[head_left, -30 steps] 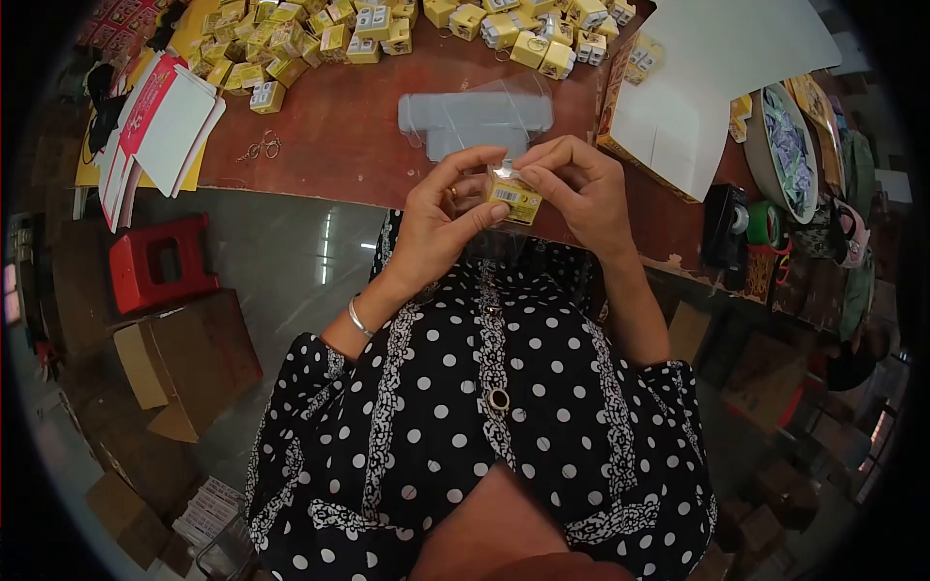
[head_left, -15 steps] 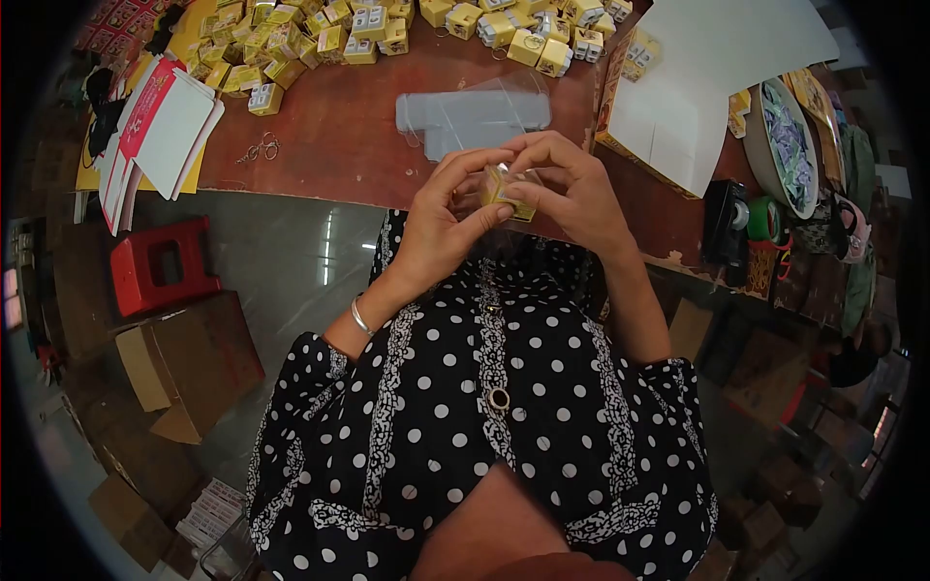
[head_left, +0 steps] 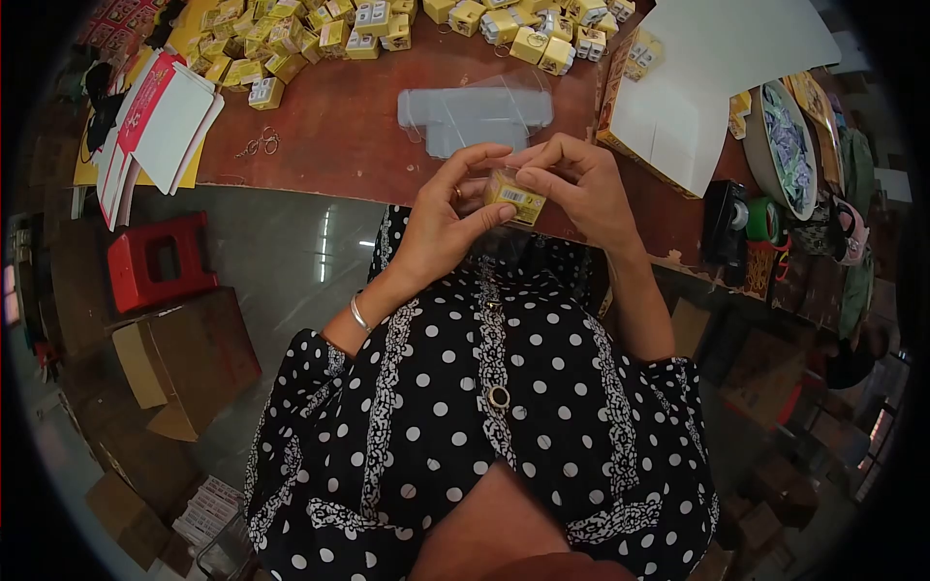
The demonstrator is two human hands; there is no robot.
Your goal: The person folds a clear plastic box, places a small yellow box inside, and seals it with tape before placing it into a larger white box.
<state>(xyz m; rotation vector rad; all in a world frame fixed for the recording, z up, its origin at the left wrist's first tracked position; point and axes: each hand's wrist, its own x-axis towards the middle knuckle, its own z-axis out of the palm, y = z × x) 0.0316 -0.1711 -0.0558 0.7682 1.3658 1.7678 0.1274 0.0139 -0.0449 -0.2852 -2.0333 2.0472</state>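
Both my hands hold one small yellow box (head_left: 515, 198) with a barcode label, just in front of my chest at the near edge of the red-brown table (head_left: 339, 136). My left hand (head_left: 441, 223) pinches it from the left with thumb and fingers; a ring shows on one finger. My right hand (head_left: 581, 194) grips its top and right side with fingertips. A clear film seems wrapped around the box.
A stack of clear plastic sheets (head_left: 472, 114) lies on the table beyond my hands. Several small yellow boxes (head_left: 320, 44) are heaped along the far edge. Flat white cartons (head_left: 160, 126) lie at left, a large white-lidded box (head_left: 697, 87) at right. A red stool (head_left: 160, 261) stands on the floor.
The box has been turned between my fingers so its barcode face shows again. Both hands stayed in the same spot.
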